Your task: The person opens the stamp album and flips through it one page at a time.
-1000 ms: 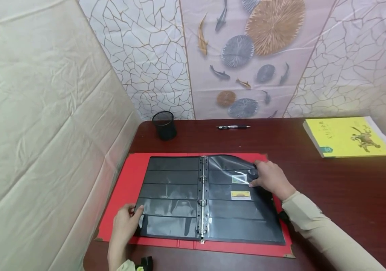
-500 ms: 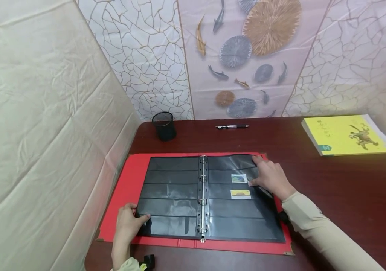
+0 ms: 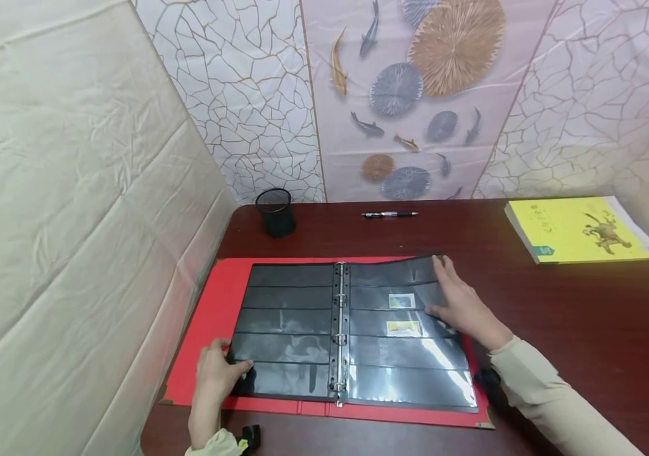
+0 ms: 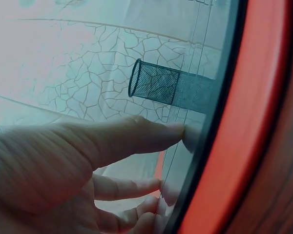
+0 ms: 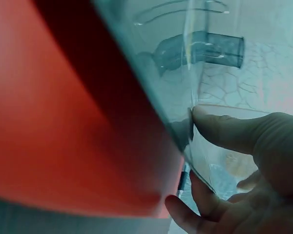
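Note:
A red ring album (image 3: 201, 320) lies spread on the desk, its metal rings (image 3: 340, 339) down the middle. Black pocket pages fill both sides. On the right page (image 3: 387, 354) sit a blue-green stamp (image 3: 401, 301) and, a row lower, a yellow stamp (image 3: 404, 329). My right hand (image 3: 463, 307) pinches that page's outer edge, thumb on its face and fingers behind; the right wrist view shows the edge (image 5: 173, 129) lifted off the red cover (image 5: 63, 126). My left hand (image 3: 214, 373) rests at the left page's (image 3: 287, 316) lower outer edge, thumb and fingertips touching its surface.
A black mesh pen cup (image 3: 276, 212) stands at the back left of the desk. Toward the back middle lies a pen (image 3: 389, 215), and a yellow book (image 3: 586, 229) is at the back right. A cream cloth wall (image 3: 102, 221) borders the left side.
My right hand has moved a little to the right, and the right page, curled up earlier, now lies flatter. My left thumb has slid slightly farther onto the left page.

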A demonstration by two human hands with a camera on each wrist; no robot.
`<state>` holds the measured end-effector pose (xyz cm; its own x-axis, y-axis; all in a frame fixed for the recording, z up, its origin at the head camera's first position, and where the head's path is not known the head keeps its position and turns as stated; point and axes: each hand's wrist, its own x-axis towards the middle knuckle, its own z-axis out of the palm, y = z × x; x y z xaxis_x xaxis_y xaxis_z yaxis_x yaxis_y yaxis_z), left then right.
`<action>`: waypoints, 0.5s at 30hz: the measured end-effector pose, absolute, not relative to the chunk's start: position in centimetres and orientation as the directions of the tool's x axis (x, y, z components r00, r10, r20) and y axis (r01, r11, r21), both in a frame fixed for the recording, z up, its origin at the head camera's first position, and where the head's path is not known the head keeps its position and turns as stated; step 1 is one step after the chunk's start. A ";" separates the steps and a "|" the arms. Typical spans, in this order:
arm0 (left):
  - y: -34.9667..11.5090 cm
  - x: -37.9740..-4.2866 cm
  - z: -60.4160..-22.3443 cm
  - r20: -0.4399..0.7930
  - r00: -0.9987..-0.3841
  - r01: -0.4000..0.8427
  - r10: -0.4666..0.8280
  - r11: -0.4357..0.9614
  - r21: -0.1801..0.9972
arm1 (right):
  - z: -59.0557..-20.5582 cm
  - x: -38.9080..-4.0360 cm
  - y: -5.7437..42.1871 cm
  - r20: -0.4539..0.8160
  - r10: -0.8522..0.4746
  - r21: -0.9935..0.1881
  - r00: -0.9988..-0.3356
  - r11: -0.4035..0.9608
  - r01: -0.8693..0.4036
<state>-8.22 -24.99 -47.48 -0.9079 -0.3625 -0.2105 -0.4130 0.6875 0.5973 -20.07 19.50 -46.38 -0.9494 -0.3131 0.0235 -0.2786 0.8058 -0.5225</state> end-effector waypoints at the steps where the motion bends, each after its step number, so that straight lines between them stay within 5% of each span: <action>1: -25.0 -8.2 -47.5 -0.207 -0.909 -0.410 -0.361 0.691 0.596 | -46.2 -19.9 19.7 0.018 -0.312 -0.542 -0.950 0.796 -0.271; 15: -25.1 -8.5 -47.5 -0.207 -0.913 -0.403 -0.350 0.703 0.587 | -44.0 -16.9 20.9 -0.018 -0.318 -0.669 -0.948 0.709 -0.225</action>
<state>-8.48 -25.07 -47.51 -0.9134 -0.3502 -0.2074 -0.4026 0.7028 0.5865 -16.94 20.90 -44.04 -0.9478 -0.3182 -0.0182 -0.2251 0.7086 -0.6688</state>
